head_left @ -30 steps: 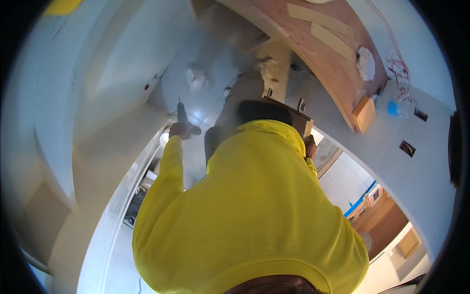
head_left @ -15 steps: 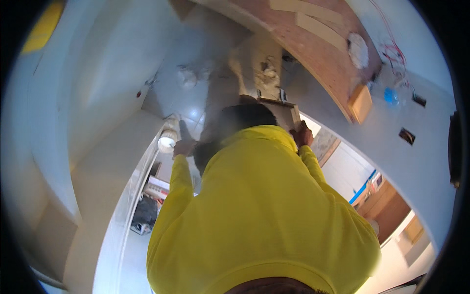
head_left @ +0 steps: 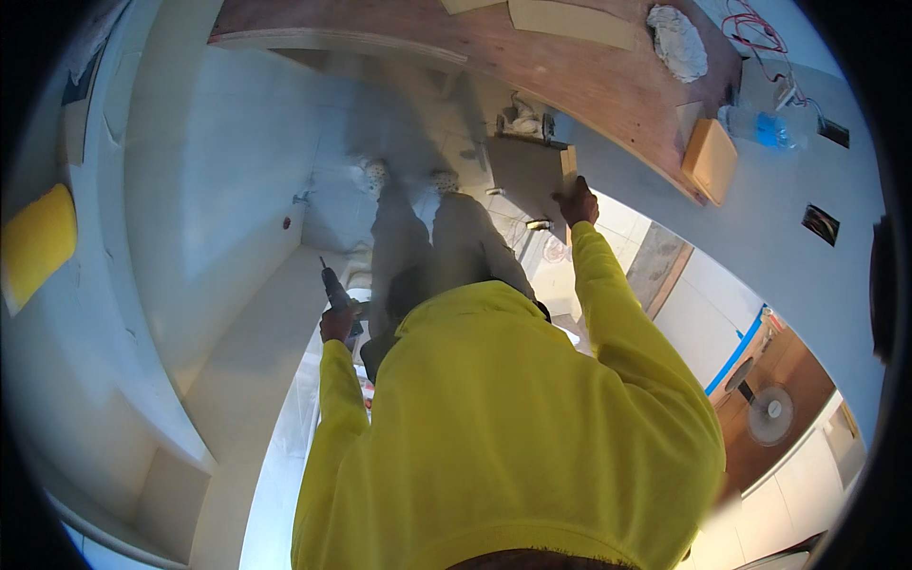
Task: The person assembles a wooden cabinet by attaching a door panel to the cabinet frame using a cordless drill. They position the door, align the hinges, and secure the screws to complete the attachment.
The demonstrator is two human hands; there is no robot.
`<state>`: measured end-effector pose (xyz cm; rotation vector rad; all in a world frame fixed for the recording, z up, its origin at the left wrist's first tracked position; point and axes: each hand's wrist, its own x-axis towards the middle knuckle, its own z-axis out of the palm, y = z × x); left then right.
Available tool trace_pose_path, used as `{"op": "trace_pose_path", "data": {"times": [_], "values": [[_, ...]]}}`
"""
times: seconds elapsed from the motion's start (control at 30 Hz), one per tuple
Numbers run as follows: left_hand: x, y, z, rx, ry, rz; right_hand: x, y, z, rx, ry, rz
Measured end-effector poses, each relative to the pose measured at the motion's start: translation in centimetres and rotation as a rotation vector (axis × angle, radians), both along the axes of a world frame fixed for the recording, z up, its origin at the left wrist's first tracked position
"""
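My left hand [head_left: 336,321] is closed round the handle of a dark power drill [head_left: 332,288], whose thin bit points away from me. My right hand [head_left: 577,203] grips the pale wooden edge of a dark cabinet panel [head_left: 522,174], which stands tilted below the counter. Metal hinges [head_left: 539,225] show near the panel's lower side. The fingers behind the panel's edge are partly hidden. Yellow sleeves cover both my arms, and my legs reach down between the hands.
A reddish wooden counter [head_left: 570,66] crosses the top, bearing cardboard strips [head_left: 570,24], a crumpled white bag [head_left: 677,43] and a tan block [head_left: 711,161]. Beside it lies a plastic bottle [head_left: 765,128]. A fan [head_left: 769,415] stands at right; a yellow cloth [head_left: 40,245] hangs at left.
The view has shifted, showing my legs and more of the panel. My left hand with the drill stands farther out from my body. My right arm is stretched farther, still on the panel.
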<state>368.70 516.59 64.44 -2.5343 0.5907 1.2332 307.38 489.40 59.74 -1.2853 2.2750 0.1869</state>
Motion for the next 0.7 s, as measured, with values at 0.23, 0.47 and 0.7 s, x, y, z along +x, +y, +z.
{"op": "trace_pose_path", "data": {"times": [0.23,0.47,0.7], "values": [[1.3,2.1,0.0,0.060,0.025,-0.113,2.0,-2.7,-2.5,-0.023,-0.073,0.157],[-0.1,3.7,0.0,0.034,-0.056,-0.073,1.0,-2.9,-4.4,-0.048,-0.054,-0.009],[-0.4,3.5,1.0,0.193,-0.071,-0.222,-3.3,-1.1,-6.3,0.037,-0.024,-0.157]]}}
